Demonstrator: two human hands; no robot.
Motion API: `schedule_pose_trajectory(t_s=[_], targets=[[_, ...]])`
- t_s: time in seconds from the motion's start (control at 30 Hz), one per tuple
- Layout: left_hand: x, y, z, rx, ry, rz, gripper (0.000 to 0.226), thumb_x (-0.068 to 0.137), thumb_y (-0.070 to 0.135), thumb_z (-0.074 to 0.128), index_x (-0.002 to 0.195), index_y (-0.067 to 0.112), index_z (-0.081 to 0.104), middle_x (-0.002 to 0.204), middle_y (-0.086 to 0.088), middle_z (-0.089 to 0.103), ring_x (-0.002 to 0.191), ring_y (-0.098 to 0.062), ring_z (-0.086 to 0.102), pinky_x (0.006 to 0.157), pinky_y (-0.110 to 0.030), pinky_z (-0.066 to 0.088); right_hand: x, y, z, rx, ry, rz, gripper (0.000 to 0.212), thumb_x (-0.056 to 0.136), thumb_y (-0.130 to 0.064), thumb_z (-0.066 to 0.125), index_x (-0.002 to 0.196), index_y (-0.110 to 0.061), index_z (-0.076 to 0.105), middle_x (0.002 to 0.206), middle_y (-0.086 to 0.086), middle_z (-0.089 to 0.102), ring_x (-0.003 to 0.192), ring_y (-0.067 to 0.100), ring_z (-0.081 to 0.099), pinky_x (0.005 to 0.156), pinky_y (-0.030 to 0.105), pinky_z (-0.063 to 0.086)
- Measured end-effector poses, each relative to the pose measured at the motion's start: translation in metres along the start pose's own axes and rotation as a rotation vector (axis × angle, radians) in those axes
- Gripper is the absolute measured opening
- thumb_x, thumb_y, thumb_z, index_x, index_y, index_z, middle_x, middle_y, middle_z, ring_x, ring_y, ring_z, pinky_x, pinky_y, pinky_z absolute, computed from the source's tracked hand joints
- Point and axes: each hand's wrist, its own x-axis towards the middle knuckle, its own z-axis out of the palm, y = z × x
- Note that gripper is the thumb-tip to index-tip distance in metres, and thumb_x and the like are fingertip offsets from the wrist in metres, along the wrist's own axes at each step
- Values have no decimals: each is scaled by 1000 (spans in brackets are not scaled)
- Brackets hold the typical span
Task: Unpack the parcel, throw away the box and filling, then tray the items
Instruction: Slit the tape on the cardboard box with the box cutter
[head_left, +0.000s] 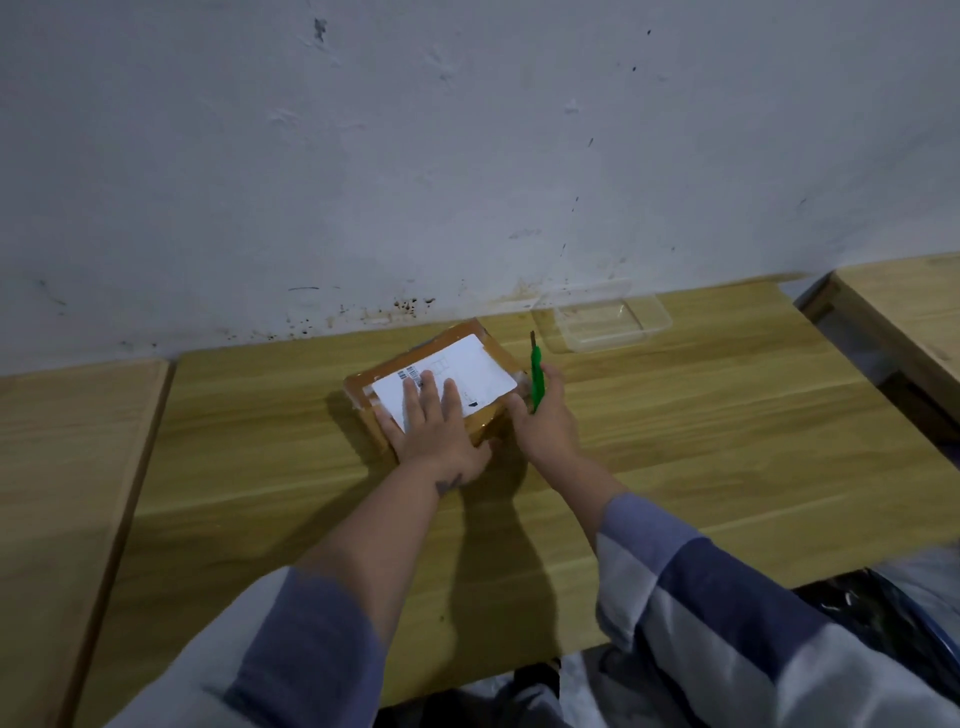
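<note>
The taped cardboard parcel (436, 384) lies mid-bench (675, 426), long axis running 8 to 2 o'clock, left hand (434, 426) spread flat on its label, right hand (545, 415) closed around a green box cutter (535, 376), touching its 4 o'clock edge, blade toward 12.

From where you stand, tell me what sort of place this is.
Probably a plain workroom or packing bench: bare wooden tables pushed against a stained white wall, holding only a taped parcel and a clear tray.
</note>
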Motion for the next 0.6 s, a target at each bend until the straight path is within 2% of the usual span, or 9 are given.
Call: schedule_pose_trajectory(t_s=[0.07, 0.13, 0.2, 0.3, 0.47, 0.53, 0.6], targets=[[-3, 8, 1, 4, -30, -23, 93, 88, 63, 40, 150, 22, -16, 154, -5, -32, 139, -27, -34, 108, -64, -17, 9, -1, 7, 11, 30, 4, 62, 94, -19, 50, 146, -25, 18, 122, 13, 62, 105, 34, 61, 75, 33, 46], [-2, 6, -1, 41, 25, -2, 88, 87, 68, 32, 151, 25, -10, 157, -4, -25, 143, -25, -27, 108, -64, -17, 17, -1, 10, 3, 53, -2, 66, 91, -15, 53, 147, -27, 19, 122, 10, 63, 106, 32, 62, 79, 36, 50], [3, -4, -5, 94, 97, 75, 83, 86, 73, 21, 152, 29, -3, 160, -3, -16, 146, -21, -19, 110, -63, -14, 26, -2, 9, -17, 69, -6, 67, 91, -13, 53, 147, -28, 20, 126, 8, 61, 111, 31, 60, 87, 39, 50], [12, -26, -12, 123, 141, 221, 78, 85, 75, 12, 151, 36, 4, 161, 3, -9, 147, -16, -14, 113, -58, -10, 42, -2, 5, -65, 36, -21, 67, 91, -11, 51, 148, -29, 20, 130, 10, 59, 115, 33, 57, 84, 34, 46], [23, -47, -19, 140, 143, 421, 93, 71, 87, 15, 150, 39, 3, 160, 8, -11, 143, -8, -20, 117, -51, -12, 72, -4, -6, -74, -39, -54, 68, 91, -8, 53, 147, -32, 22, 140, 6, 51, 121, 32, 54, 85, 32, 45], [25, -46, -17, 183, 159, 453, 99, 67, 90, 16, 150, 38, -1, 160, 6, -13, 141, -7, -23, 117, -51, -13, 82, -8, -11, -58, -68, -60, 68, 89, -7, 55, 145, -31, 25, 134, 8, 55, 118, 31, 56, 88, 34, 47], [25, -42, -13, 190, 185, 431, 103, 66, 92, 15, 151, 36, -2, 160, 6, -13, 143, -10, -21, 117, -52, -11, 88, -11, -16, -37, -79, -58, 63, 90, -6, 53, 144, -29, 28, 119, 7, 57, 104, 27, 58, 86, 37, 50]])
